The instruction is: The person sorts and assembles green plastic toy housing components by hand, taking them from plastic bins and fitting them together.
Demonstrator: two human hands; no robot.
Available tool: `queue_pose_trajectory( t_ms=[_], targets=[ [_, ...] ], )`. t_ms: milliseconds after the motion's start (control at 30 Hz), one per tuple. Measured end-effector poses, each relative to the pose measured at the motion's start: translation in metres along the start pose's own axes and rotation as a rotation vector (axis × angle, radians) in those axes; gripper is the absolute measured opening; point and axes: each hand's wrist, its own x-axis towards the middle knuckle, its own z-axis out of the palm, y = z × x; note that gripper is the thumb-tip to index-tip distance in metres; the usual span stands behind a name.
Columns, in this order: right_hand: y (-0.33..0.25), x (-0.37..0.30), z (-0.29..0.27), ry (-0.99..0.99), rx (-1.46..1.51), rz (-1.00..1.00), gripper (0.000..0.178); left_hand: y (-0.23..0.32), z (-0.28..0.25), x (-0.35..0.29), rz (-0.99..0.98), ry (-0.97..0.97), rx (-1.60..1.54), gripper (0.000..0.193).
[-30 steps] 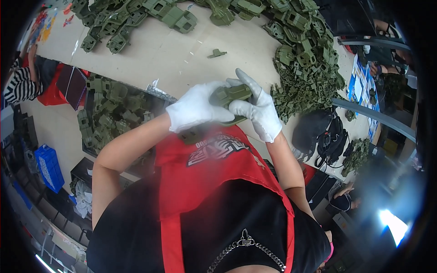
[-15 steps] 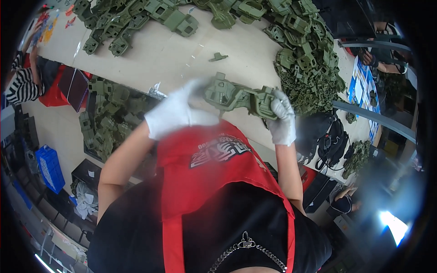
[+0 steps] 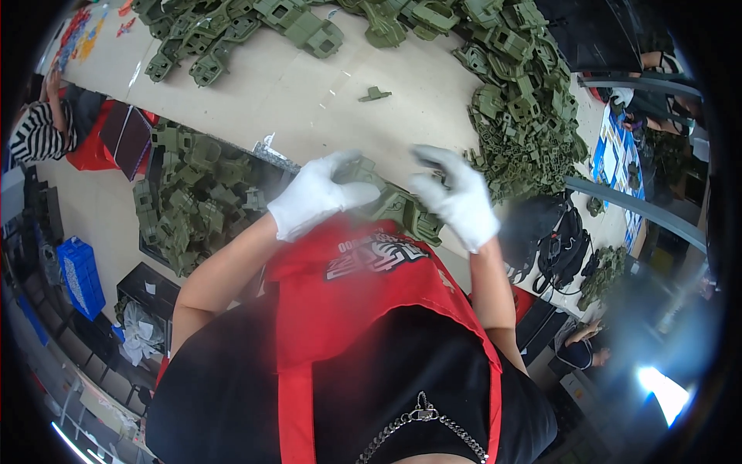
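Note:
A green moulded plastic toy vehicle body [image 3: 398, 207] is close in front of my red apron, tilted down to the right. My white-gloved left hand [image 3: 318, 195] grips its left end, thumb on the near side and fingers at the far side; the glove hides part of that end. Above the right end, my white-gloved right hand [image 3: 457, 199] is open, its fingers and thumb apart and pointing left. Whether its thumb touches the body I cannot tell. Farther out on the table [image 3: 309, 112] lies a small green plastic part [image 3: 374, 94].
Large green vehicle parts [image 3: 297, 27] lie along the far side, and a heap of smaller green parts [image 3: 525, 147] is at the right. Left of me stands a black bin [image 3: 202, 203] full of green parts. A black bag [image 3: 560, 240] sits at the right edge.
The vehicle body has come down nearer my apron and tilted. My right hand has let go of its right end and opened. My left hand has moved slightly right.

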Motion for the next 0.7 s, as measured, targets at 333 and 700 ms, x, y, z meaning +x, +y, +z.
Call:
queue_pose_trajectory(
  t_ms=[333,700],
  targets=[
    [-0.034,0.018,0.03,-0.409,0.089,0.011,0.05,0.013,-0.004,-0.015,0.034,-0.154,0.1,0.065],
    [-0.015,0.006,0.035,-0.391,0.487,0.306,0.047,0.001,0.002,-0.016,0.078,-0.054,0.209,0.07]
  ],
)
